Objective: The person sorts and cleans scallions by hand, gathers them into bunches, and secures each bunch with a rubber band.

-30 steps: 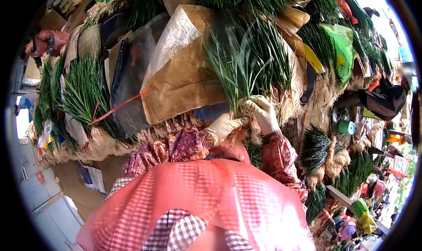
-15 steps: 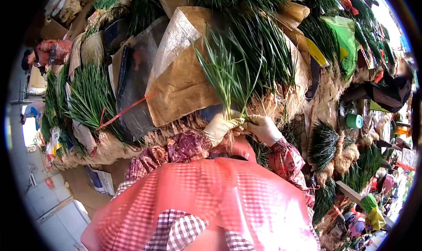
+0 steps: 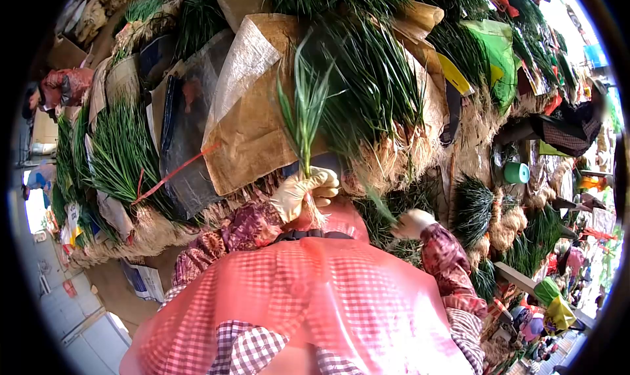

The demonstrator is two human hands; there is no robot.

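Observation:
My left hand (image 3: pixel 303 196), in a pale glove, is closed round a small bunch of green seedlings (image 3: pixel 306 129). Their long leaves point up and away, and pale roots hang below the fist. Lower and to the right is my right hand (image 3: pixel 413 224), gloved too and smeared by motion. A blurred green seedling (image 3: pixel 380 204) sticks out from its fingertips. Just beyond my hands lies a big pile of the same plants (image 3: pixel 380 80), roots towards me, beside a brown sheet (image 3: pixel 256 119).
More rooted green bundles (image 3: pixel 125 145) line the long heap to the left. A grey plastic sheet (image 3: pixel 190 132) and a green bag (image 3: pixel 492 53) lie over parts of it. On the right are a teal round object (image 3: pixel 516 173) and a person in dark clothes (image 3: pixel 571 129).
My hands have parted. The right one has swung right and down with a seedling, away from the bunch. The left has shifted slightly left, still holding the bunch.

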